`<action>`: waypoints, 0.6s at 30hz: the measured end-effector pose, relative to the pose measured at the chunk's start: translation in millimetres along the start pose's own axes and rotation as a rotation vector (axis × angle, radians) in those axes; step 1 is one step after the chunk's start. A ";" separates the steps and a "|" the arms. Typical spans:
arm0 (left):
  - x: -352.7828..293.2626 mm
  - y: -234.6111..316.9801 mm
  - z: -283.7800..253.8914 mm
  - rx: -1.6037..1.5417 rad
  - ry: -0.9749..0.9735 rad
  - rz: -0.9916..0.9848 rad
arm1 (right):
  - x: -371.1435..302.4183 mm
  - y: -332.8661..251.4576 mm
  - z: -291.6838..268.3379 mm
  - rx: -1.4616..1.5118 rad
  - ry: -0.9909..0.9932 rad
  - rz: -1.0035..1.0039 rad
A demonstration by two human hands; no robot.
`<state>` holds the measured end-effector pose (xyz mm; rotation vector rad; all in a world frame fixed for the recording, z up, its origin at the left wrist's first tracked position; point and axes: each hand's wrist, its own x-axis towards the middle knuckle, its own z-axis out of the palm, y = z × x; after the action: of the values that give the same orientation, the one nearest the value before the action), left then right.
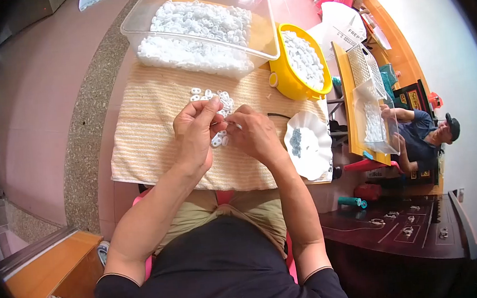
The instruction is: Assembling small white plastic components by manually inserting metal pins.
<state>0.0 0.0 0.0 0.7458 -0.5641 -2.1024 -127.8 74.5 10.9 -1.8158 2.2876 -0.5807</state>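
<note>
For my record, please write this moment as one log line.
left hand: curled, contents unclear; right hand: holding small white piece; striped towel: loose white two-holed pieces; beyond: clear bin, yellow tub

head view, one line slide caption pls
Left hand and right hand close together by small white pieces on a striped towel, clear bin and yellow tub beyond.

White pieces (224, 101); yellow tub (286, 83); striped beige towel (150, 128)

A striped beige cloth (147, 128) lay spread out, bearing a loose cluster of small white two-holed pieces (196, 90) near its middle, a clear bin (263, 35) and yellow tub (283, 75) toward the far side, and a wavy-rimmed white dish (319, 137) at right
</note>
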 end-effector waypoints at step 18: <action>-7.9 -3.6 6.0 0.231 -0.335 -0.017 | -13.1 -2.2 -35.0 0.868 0.085 0.172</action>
<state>-2.2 9.2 4.6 0.5243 -0.9983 -2.2173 -135.2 93.6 42.1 -1.1667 1.7494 -1.3582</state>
